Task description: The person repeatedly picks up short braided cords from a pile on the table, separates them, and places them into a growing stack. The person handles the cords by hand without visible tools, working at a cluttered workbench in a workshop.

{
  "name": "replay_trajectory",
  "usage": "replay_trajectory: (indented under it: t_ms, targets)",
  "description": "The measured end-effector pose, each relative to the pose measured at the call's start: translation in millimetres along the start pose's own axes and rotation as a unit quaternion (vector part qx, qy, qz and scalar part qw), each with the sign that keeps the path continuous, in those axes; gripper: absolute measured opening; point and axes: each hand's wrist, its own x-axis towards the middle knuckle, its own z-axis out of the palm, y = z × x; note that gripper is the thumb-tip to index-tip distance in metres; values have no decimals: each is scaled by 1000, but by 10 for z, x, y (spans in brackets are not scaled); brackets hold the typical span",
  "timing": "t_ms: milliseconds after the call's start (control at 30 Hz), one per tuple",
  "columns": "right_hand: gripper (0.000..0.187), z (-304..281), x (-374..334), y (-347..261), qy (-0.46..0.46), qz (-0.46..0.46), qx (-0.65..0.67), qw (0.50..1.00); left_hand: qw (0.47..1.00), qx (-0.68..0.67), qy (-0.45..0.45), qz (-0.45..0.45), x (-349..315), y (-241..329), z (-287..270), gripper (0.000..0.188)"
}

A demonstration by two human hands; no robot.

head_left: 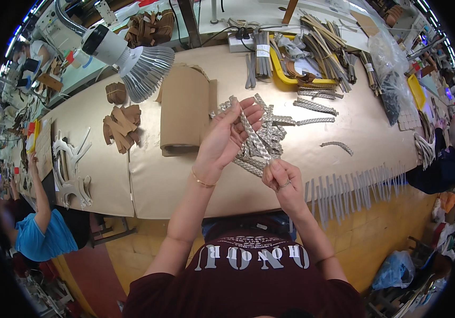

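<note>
A silvery-grey braided strap [254,139] stretches on a slant between my two hands, above the table. My left hand [226,133], palm turned up, has the strap's upper end under its thumb, with the fingers loosely curled. Lower down and to the right, my right hand [285,183] pinches the other end between thumb and fingers. A heap of similar braided straps [275,133] lies just beyond and beneath the hands, partly hidden by them. To its right are a few separate braided straps [316,106] and one short curved piece [337,146].
Left of my hands stands a brown cardboard roll [185,114], near brown strips [123,127]. A lamp [145,69] hangs over the table. Behind are a yellow tray [280,71] and bundled strips [263,53]. Thin grey strips [352,191] line the front edge. Co-workers sit at both sides.
</note>
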Motion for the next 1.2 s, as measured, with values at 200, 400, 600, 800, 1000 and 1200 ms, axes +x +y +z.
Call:
replay_trajectory:
  t_ms: [200,400,600,800,1000,1200]
  targets:
    - [41,-104,28,-22,4,28,-63,998,995,83,-6,48,-158,83,124,48]
    - [46,-172,13,47,-13,38,-62,997,996,70,-4,53,-161,71,48,49]
    - [54,-177,19,100,-10,47,-91,995,995,80,7,57,-123,44,-24,43]
    - [20,-146,61,86,124,-173,-448,868,991,129,7,44,-157,-17,-28,41]
    - [32,-211,84,85,150,-284,-671,668,984,163,16,70,-220,-77,-12,41]
    - [31,-145,41,59,148,-283,-717,619,986,135,21,92,-250,-11,-32,37]
